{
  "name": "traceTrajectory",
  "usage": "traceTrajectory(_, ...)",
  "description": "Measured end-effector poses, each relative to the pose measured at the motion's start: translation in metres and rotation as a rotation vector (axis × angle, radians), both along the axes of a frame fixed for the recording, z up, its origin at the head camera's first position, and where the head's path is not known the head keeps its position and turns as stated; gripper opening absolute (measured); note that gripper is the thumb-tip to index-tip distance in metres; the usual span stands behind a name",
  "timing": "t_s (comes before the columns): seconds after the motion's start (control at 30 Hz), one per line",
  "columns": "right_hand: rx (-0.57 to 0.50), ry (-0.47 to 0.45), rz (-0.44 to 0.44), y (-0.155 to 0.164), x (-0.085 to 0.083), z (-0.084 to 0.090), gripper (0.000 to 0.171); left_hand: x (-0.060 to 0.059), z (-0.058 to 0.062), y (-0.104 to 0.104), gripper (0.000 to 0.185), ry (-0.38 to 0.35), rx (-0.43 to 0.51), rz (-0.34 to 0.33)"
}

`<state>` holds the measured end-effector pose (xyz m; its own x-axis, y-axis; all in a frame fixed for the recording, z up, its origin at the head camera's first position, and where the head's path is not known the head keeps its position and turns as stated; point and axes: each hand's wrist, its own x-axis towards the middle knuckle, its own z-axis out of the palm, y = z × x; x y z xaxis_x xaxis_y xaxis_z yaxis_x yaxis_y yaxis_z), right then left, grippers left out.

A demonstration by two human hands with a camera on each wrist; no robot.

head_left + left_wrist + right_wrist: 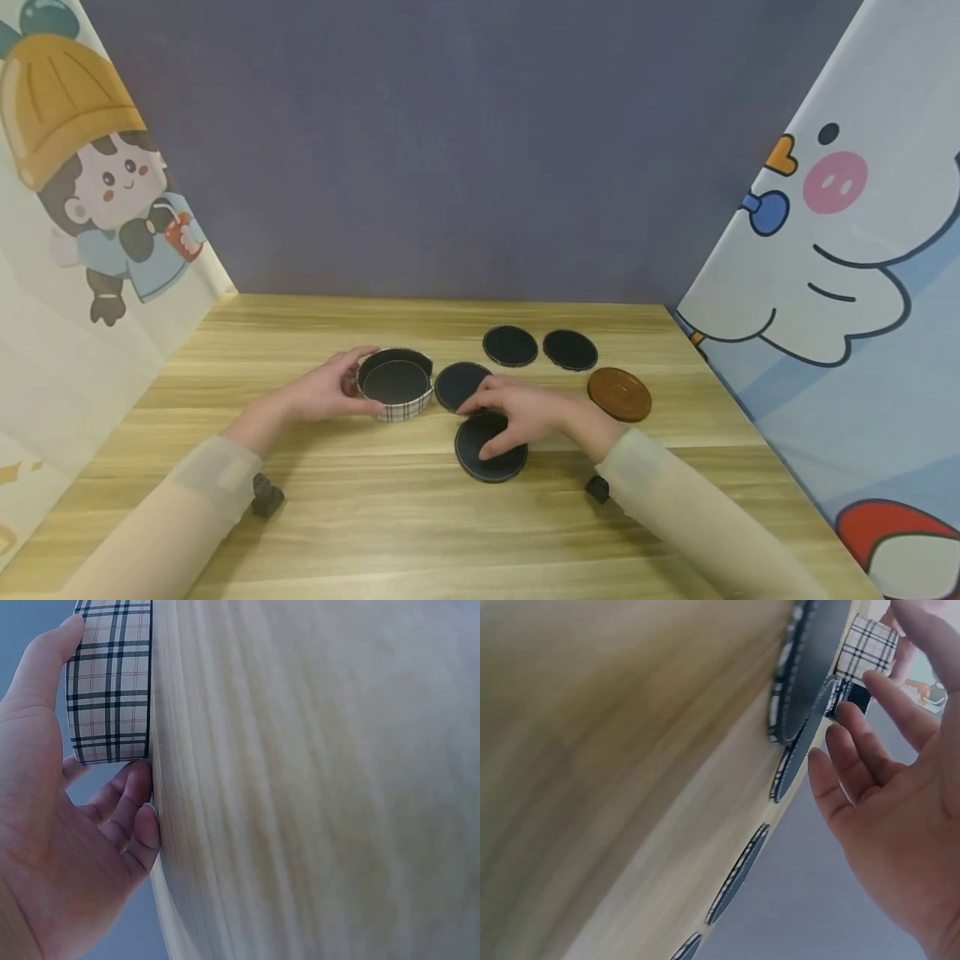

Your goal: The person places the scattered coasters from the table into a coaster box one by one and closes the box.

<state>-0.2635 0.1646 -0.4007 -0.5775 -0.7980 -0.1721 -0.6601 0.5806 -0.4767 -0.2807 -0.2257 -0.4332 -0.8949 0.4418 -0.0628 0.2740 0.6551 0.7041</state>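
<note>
Wooden table (315,533): left hand (326,390) grips plaid holder (396,385); right hand (525,414), fingers relaxed, half-hides dark coaster (491,462).

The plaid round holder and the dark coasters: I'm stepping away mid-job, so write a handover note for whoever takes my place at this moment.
Left hand: grips the side of the plaid round holder on the wooden table.
Right hand: straight fingers press the nearest dark round coaster, which lies flat and is not lifted.
Done: one dark disc appears to lie inside the holder.
Left: the coaster under the fingers, one beside the holder, two at the back, plus the brown round coaster on the right.
</note>
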Motion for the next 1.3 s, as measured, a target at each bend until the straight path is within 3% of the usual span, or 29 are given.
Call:
traceTrajectory(0.23, 0.074, -0.016, -0.054, 0.013, 0.007, -0.008, 0.082, 0.001, 0.000, 0.000, 0.113, -0.003, 0.000, 0.000)
traceTrajectory(0.97, 0.094, 0.015, -0.063, 0.043, 0.019, -0.014, 0.088, 0.000, -0.004, 0.000, 0.112, 0.021, 0.025, -0.015)
traceTrajectory(1.3, 0.086, -0.010, -0.139, 0.063, 0.031, -0.017, 0.087, 0.000, -0.002, -0.001, 0.112, 0.015, 0.018, -0.015)
